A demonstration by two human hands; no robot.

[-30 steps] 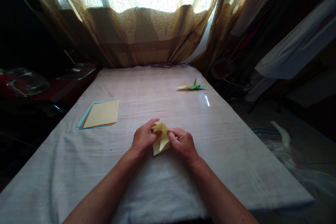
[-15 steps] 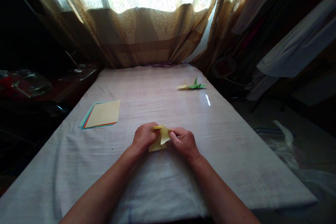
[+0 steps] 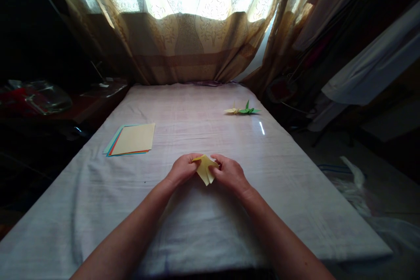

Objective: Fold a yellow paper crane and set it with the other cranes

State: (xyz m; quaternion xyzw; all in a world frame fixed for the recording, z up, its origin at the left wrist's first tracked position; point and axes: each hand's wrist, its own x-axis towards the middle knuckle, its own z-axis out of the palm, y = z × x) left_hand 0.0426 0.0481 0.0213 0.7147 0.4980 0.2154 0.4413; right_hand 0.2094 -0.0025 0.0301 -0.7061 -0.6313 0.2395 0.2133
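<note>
A small yellow sheet of origami paper (image 3: 205, 169), folded to a diamond-like shape with its point toward me, is held between both hands over the cloth-covered table. My left hand (image 3: 184, 168) pinches its left corner, thumb on top. On the other side my right hand (image 3: 229, 172) grips the right corner, the thumb pressing on the face of the paper. A crease runs down the lower part near the tip. The fingers behind the paper are hidden.
A stack of coloured square paper (image 3: 135, 138) lies to the left, cream sheet on top. Toward the back right sit a cream paper crane (image 3: 233, 110) and a green paper crane (image 3: 248, 110). The white cloth (image 3: 183, 118) spreads up to the curtain (image 3: 183, 48).
The yellow paper has gone from a partly opened shape with a flap hanging out to a more compact diamond. Both hands still hold it. The view has shifted slightly.
</note>
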